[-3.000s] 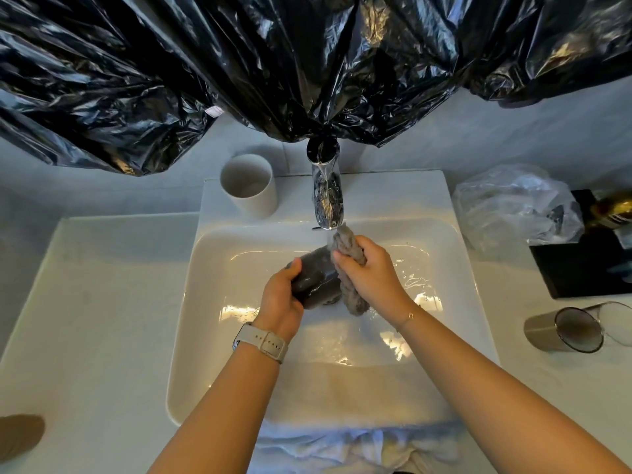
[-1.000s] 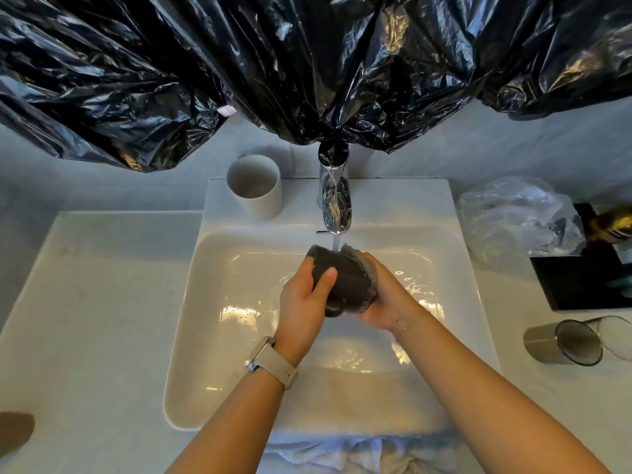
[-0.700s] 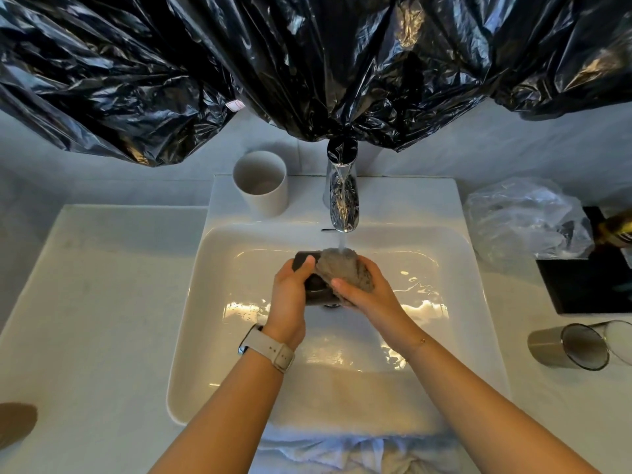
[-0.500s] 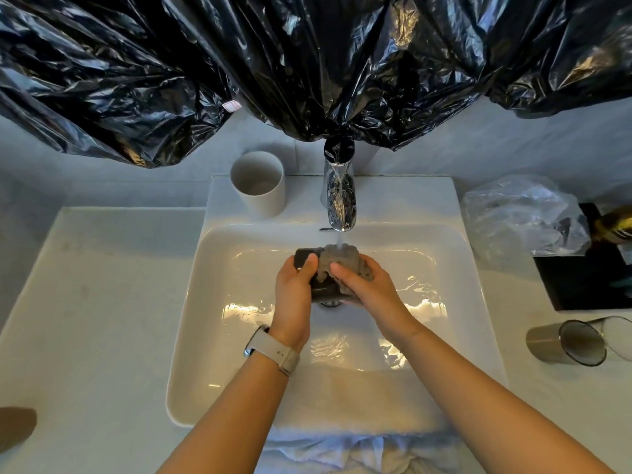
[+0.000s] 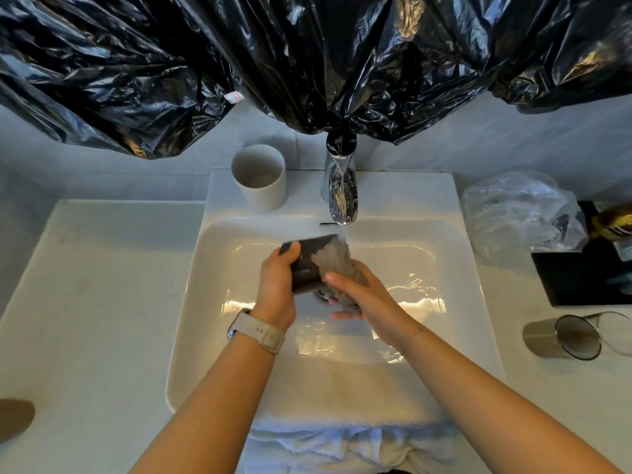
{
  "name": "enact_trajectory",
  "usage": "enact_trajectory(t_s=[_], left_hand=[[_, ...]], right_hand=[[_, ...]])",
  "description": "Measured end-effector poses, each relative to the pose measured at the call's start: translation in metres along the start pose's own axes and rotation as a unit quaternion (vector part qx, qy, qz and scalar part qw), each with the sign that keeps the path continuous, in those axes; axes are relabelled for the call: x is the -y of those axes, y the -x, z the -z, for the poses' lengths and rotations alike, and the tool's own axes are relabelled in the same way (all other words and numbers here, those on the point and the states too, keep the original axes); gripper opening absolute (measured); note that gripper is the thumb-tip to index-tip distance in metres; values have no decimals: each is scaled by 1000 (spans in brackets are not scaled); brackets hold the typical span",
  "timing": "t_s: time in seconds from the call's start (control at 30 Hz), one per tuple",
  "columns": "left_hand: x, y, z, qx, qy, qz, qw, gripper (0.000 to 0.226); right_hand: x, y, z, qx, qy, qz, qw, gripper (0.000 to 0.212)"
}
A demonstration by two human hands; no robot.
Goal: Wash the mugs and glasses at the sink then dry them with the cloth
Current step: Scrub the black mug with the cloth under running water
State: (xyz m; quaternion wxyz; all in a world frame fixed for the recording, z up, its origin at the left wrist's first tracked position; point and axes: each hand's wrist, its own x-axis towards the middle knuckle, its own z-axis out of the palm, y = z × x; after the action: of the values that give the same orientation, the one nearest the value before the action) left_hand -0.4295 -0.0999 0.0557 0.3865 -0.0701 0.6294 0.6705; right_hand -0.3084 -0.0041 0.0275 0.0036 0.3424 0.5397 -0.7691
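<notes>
Sink | left hand [image 5: 277, 285] in closed grip on dark ceramic mug [image 5: 304, 260] under running chrome tap [image 5: 340, 193] | right hand [image 5: 359, 295] clutches grey scrubbing cloth [image 5: 337, 260] against it | risk: wet mug could slip, chip in white basin [image 5: 191, 302].

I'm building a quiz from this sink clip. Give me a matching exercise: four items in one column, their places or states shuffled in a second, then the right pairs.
Items
1. dark grey mug
2. white ceramic cup
3. tinted drinking glass
4. folded white towel

Places or states
A. lying on its side on the counter right of the basin
B. draped over the basin's near edge
C. held in the left hand under running water
D. upright on the ledge left of the chrome tap

Pairs: 1-C, 2-D, 3-A, 4-B
</notes>
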Motion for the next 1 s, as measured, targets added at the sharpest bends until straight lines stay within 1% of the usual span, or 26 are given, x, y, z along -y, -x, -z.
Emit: enact_trajectory(t_s=[0.07, 0.1, 0.2, 0.23, 0.3, 0.37, 0.4, 0.5, 0.57, 0.6, 0.63, 0.67, 0.73, 0.77, 0.8, 0.87, 0.9, 0.93, 1.0], left_hand=[[-5, 0, -1, 29, 59, 93, 993, 26], [-6, 2, -3, 39, 72, 110, 991, 27], [-2, 6, -8, 44, 74, 86, 993, 30], [0, 7, -9, 47, 68, 66, 994, 32], [2, 7, -9, 53, 41, 20, 998, 34], [2, 9, -10, 42, 11, -15, 999, 33], [2, 10, -11, 33, -1, -24, 999, 32], [3, 13, -13, 15, -3, -17, 1000, 30], [5, 14, -14, -1, -7, -8, 1000, 27], [8, 15, -14, -11, -29, -24, 999, 23], [12, 15, -15, -19, -71, -61, 995, 19], [16, 17, -16, -24, -128, -114, 985, 14], [24, 20, -17, -22, -251, -214, 944, 11], [27, 20, -16, -17, -297, -243, 923, 16], [29, 18, -15, -10, -318, -253, 914, 21], [29, 15, -11, 1, -305, -248, 920, 25], [28, 14, -9, 4, -290, -242, 926, 26], [27, 13, -9, 7, -273, -237, 932, 26], [23, 9, -9, 11, -217, -206, 954, 19]], right_hand=[[-8, 2, 2, -6, 0, 53, 999, 69], [-8, 2, 3, -15, 4, 77, 997, 69], [1, -2, 5, -70, 63, 136, 986, 64], [5, -3, 6, -78, 86, 153, 981, 63], [8, -4, 7, -71, 94, 166, 979, 59], [6, -4, 5, -67, 71, 143, 985, 65], [3, -4, 3, -69, 54, 138, 986, 63], [-3, -1, -8, -87, -7, 136, 987, 52], [-4, 1, -15, -103, -24, 128, 986, 47], [-3, 2, -18, -106, -20, 117, 987, 44], [-3, 2, -20, -97, -15, 98, 990, 45], [-2, 1, -21, -78, -19, 72, 994, 51], [4, -2, -18, -33, -90, -17, 995, 60], [9, -5, -15, -6, -133, -71, 989, 61], [15, -7, -10, 21, -164, -112, 980, 61], [24, -14, -2, 55, -154, -163, 973, 59], [27, -17, 0, 60, -136, -174, 973, 60], [29, -20, -1, 59, -118, -174, 976, 61], [27, -25, -7, 23, -32, -129, 991, 63]])
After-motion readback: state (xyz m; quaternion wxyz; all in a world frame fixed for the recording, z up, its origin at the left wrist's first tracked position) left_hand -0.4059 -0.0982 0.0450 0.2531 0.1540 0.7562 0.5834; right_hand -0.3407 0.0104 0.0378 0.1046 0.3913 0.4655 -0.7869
